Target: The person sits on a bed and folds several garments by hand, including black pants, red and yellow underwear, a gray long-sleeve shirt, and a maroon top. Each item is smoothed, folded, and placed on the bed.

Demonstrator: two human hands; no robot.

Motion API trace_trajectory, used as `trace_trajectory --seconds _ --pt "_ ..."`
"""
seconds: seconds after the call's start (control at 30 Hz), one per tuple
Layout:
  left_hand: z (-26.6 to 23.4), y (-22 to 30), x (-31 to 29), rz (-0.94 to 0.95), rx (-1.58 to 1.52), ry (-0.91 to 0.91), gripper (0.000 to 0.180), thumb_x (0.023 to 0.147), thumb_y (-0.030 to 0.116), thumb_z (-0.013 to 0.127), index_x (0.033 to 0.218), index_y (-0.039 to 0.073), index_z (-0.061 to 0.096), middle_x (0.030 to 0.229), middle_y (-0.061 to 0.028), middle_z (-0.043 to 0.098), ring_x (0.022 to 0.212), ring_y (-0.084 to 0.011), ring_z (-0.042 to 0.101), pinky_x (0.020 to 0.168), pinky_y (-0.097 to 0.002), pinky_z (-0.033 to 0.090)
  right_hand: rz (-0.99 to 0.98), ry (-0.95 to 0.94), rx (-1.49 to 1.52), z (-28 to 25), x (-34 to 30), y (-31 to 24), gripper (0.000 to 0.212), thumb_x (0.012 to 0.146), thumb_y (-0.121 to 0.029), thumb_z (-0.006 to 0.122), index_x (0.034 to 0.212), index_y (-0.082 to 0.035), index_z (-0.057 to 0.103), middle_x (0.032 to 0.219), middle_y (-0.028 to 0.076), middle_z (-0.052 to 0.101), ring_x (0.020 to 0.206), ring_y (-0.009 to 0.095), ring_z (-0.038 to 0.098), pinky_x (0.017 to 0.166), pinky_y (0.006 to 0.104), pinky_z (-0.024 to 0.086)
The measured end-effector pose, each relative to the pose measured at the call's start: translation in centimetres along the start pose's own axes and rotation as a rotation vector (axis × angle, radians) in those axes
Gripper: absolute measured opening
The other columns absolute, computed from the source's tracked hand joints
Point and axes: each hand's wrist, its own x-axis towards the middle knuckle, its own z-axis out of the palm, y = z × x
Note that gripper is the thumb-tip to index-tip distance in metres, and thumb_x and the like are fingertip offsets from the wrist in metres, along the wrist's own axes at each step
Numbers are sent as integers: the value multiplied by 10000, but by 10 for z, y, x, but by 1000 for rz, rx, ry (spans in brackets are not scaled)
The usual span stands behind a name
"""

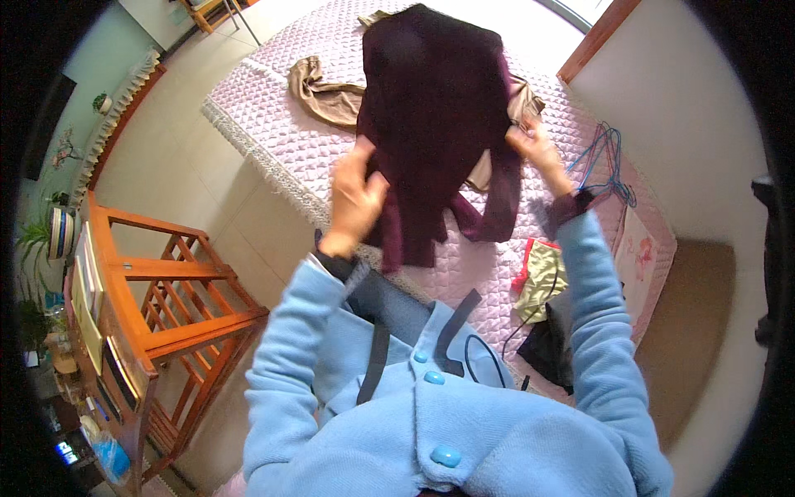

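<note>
A dark maroon long-sleeved top is spread out in front of me over the bed, its sleeves hanging toward me. At its left edge, my left hand is closed on the cloth, slightly blurred. My right hand pinches the opposite edge, with the fingertips partly hidden by the fabric. Beneath the top lies a brownish-beige garment; one sleeve sticks out to the left and another piece shows by my right hand. How much of the maroon top touches the bed I cannot tell.
The bed has a pink quilted cover with a lace edge. Blue wire hangers lie at its right, near a yellow-green cloth with red trim and a black item. A wooden rack stands left; a white wall rises right.
</note>
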Motion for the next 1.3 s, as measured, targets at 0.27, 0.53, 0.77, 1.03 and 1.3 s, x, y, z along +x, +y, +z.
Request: trace_trajectory --seconds 0.27,0.53,0.77,1.03,1.3 --pt "68 -24 -107 -209 417 -351 603 669 162 746 1215 94 499 1193 -171 475 1110 -324 462 919 -430 399 285 -501 -163 92 -122 116 522 706 -376 678 1017 33 585 947 273 637 937 414 612 811 450 485" --pt "37 -21 -77 74 235 -107 170 734 107 662 840 56 539 968 -97 537 945 -283 509 804 -410 386 -261 847 -89 -47 22 65 234 890 -135 541 1082 -4 567 921 136 636 791 227 610 734 333 494" --pt "60 -10 -113 170 516 -542 309 631 266 757 855 116 606 912 -67 511 910 -236 481 770 -371 376 -444 -568 194 123 -126 -14 409 636 -233 777 975 -53 635 967 131 602 884 314 562 787 389 469" --pt "48 29 -68 -130 -460 -253 163 838 47 595 963 -11 507 972 -163 564 947 -298 569 857 -371 441 -126 -103 487 127 -143 -64 334 747 88 484 1046 -27 577 931 77 615 843 213 591 767 298 485" --pt "36 74 -25 147 -169 65 185 848 114 597 1010 24 595 1160 -168 541 1140 -356 482 989 -412 370 -35 -280 1080 3 -148 -99 145 982 -142 444 1027 -41 538 927 -13 550 842 43 517 731 187 427"
